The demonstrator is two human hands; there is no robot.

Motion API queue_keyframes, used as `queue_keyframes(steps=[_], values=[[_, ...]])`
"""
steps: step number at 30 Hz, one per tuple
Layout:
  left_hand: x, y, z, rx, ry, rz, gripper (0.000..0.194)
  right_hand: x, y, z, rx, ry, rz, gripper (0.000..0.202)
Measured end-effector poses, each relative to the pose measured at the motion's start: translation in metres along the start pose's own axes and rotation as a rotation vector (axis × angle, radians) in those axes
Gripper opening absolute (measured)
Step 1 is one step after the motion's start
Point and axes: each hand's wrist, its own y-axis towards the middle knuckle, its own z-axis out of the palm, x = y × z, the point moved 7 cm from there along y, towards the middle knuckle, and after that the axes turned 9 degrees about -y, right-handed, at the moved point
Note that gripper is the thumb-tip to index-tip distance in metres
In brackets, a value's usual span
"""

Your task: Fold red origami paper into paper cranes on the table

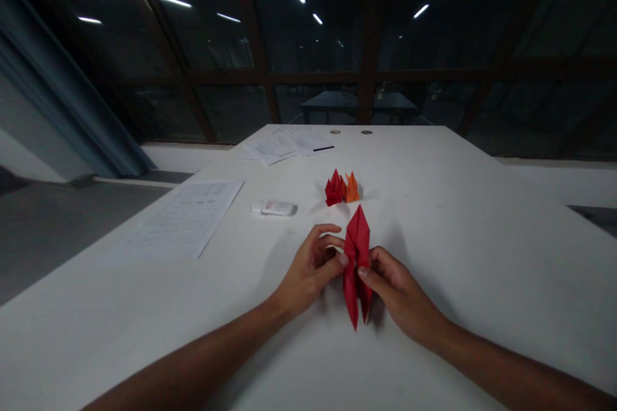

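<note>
A piece of red folded paper [357,237], long and pointed at the top with two narrow points below, is held upright above the white table. My left hand [315,264] pinches its left edge between thumb and fingers, the index finger bent behind. On the other side my right hand [398,289] grips it, with the thumb on the front and the fingers behind. A slit runs down between the two lower points. Beyond it stand a small red folded-paper figure [333,189] and an orange one [352,188], close together.
The white table [463,231] stretches away toward dark windows. Left of the paper figures lies a white bottle-shaped item [274,208] on its side. A printed sheet [186,218] rests near the left edge, and several papers [282,144] lie at the far left. A blue curtain [62,77] hangs at left.
</note>
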Motion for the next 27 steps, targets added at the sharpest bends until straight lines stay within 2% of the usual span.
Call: queue_keyframes(steps=[5,11,14,18,23,27], values=[[-0.002,-0.002,0.008,0.101,0.106,0.025,0.023,0.0,0.001,-0.005,-0.049,0.034,0.032,0.023],[-0.008,-0.005,0.021,0.197,0.484,0.143,0.024,0.009,0.001,-0.008,-0.073,-0.07,-0.051,0.017],[-0.008,-0.005,0.023,0.189,0.571,0.135,0.02,0.011,0.001,-0.007,-0.064,-0.107,-0.08,0.016],[-0.007,-0.004,0.019,0.15,0.569,0.113,0.007,0.01,0.003,-0.009,-0.089,-0.095,-0.062,0.018],[-0.009,-0.003,0.015,0.104,0.584,0.147,0.014,0.002,0.005,-0.018,-0.176,-0.079,-0.047,0.02],[-0.006,-0.003,0.016,0.114,0.585,0.127,0.018,-0.007,0.005,-0.019,-0.186,0.048,-0.011,0.021]])
